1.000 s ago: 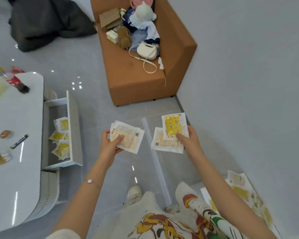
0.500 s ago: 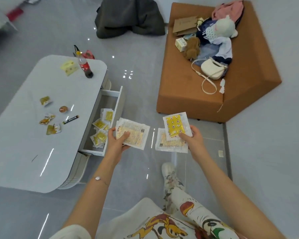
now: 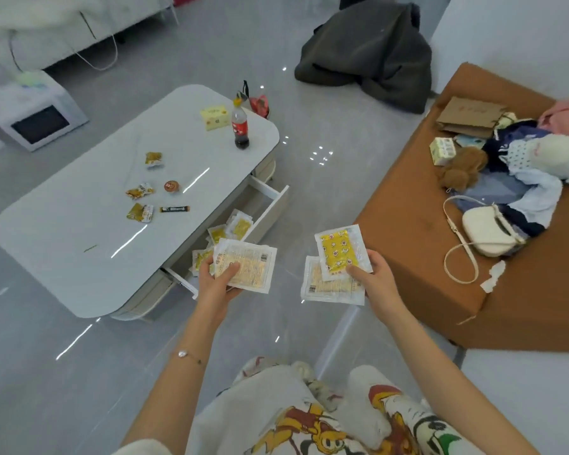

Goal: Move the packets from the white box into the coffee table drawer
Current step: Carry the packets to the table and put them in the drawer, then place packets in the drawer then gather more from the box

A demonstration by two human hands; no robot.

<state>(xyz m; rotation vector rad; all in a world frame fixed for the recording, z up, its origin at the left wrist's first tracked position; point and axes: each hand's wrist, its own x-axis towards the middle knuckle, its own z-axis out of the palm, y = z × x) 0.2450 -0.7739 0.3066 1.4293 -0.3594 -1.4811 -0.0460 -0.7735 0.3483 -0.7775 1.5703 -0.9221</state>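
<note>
- Glossy grey floor tiles (image 3: 309, 103) are seen around a white, round-cornered coffee table (image 3: 138, 307), whose tabletop (image 3: 79, 244) is strewn with loose snack sachets (image 3: 140, 211) and a dark cola bottle (image 3: 240, 131).
- On its near side the shallow white drawer (image 3: 275, 205) is pulled out, and several flat yellow-and-white packets (image 3: 240, 226) are already laid inside.
- A small stack of clear-edged white packets (image 3: 248, 267) is clamped in the left hand (image 3: 216, 284), thumb pressed on top, and is seen against the drawer's near end.
- Two more, a yellow-printed packet (image 3: 339, 251) overlapping a pale packet (image 3: 326, 290), are pinched likewise in the right hand (image 3: 373, 279), over the floor between the drawer and the tan upholstered seat (image 3: 408, 251).
- The white box is not in view.
- The step in hand is judged to be the drop into the drawer: the left stack is best lowered flat over the bare stretch and released low, so that nothing slides over the front panel.
- The right pair should then be carried across and laid alongside rather than tossed, since slick film is likely to skid.
</note>
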